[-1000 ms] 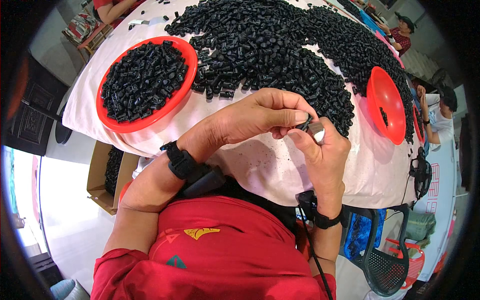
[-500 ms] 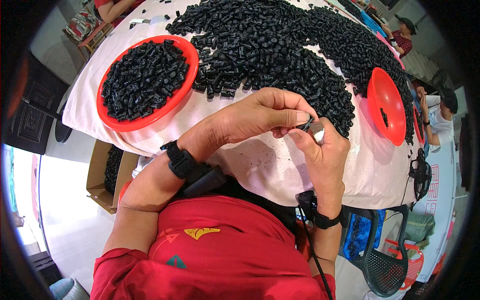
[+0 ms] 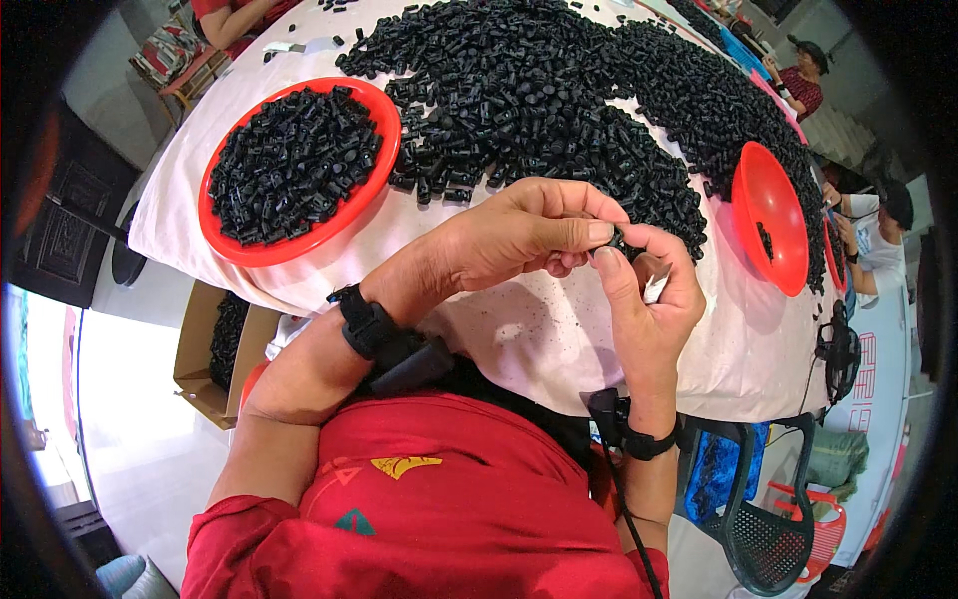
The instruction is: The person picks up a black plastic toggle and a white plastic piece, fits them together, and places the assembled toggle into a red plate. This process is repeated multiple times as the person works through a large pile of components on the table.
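Note:
My left hand (image 3: 529, 235) pinches a small black plastic part (image 3: 619, 242) between thumb and fingers, above the near side of the cloth-covered table. Close against it, my right hand (image 3: 654, 285) is closed, its thumb and forefinger at the same part. A small flat silver-and-white piece (image 3: 656, 284), which looks like a short blade, is tucked in the right hand's fingers; most of it is hidden. Just beyond the hands spreads a large heap of similar black parts (image 3: 539, 110). A red basin (image 3: 391, 150) full of such parts stands to the left.
A tilted red bowl (image 3: 768, 200) with a few black parts stands at right. A flat-bladed tool (image 3: 317, 45) lies at the far left. Below the table's left edge is a cardboard box (image 3: 200, 339) of black parts. A dark chair (image 3: 763, 529) is at lower right. Other people sit around the table.
My right forefinger has swung up against the black part, and the silver-and-white piece has turned away from it. My left hand keeps its pinch. The co-worker's hands at right moved.

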Available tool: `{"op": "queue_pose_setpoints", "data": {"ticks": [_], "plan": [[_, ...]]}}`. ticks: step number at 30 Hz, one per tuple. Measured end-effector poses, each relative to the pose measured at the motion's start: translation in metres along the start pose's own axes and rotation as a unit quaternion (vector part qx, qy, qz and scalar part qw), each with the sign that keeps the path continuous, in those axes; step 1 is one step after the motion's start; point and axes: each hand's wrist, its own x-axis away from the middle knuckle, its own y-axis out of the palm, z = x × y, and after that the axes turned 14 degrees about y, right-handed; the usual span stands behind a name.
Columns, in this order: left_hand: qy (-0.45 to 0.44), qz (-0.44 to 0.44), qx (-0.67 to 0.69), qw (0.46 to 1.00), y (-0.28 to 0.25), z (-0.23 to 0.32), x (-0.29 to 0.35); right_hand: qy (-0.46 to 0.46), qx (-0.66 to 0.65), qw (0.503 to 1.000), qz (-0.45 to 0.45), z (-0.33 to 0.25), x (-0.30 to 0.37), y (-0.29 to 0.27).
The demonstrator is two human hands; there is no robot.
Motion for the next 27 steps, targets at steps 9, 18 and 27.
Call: {"op": "queue_pose_setpoints", "data": {"ticks": [9, 18, 27], "plan": [[-0.023, 0.003, 0.048, 0.999, -0.001, -0.005, 0.001, 0.124, -0.1, 0.986, -0.048, 0.004, -0.001, -0.004], [-0.045, -0.017, 0.07, 0.996, -0.004, 0.001, 0.0, 0.14, -0.164, 0.965, -0.149, -0.002, -0.004, -0.006], [-0.046, -0.007, -0.009, 0.999, 0.001, 0.009, 0.0, 0.093, -0.173, 0.971, -0.136, 0.005, -0.005, -0.003]]}}
